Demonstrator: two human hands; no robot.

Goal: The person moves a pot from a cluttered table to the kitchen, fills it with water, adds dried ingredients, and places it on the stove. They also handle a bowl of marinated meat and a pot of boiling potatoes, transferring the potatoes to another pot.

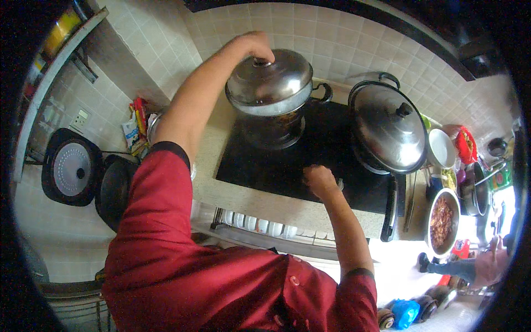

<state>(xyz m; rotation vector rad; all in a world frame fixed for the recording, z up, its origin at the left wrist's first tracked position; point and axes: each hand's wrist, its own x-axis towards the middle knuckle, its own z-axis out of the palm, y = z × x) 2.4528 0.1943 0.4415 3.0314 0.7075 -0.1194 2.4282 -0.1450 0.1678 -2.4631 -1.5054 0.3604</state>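
Observation:
At the top, my left hand [260, 46] grips the knob of a domed metal lid [286, 79]. The lid rests on a steamer pot [271, 124] on the left side of a black glass cooktop [253, 166]. Low over the cooktop's front part is my right hand [320, 180], its fingers curled; whether it holds or touches anything is hidden. On the right side of the cooktop stands a large wok [351, 103] under a domed metal lid [386, 133] with a black knob.
A bowl of reddish-brown food [442, 224] sits right of the cooktop, with a white bowl [442, 148] behind. A black-handled utensil [389, 216] lies by the cooktop's right edge. Pans [52, 178] hang on the left wall. Another person [477, 267] is at far right.

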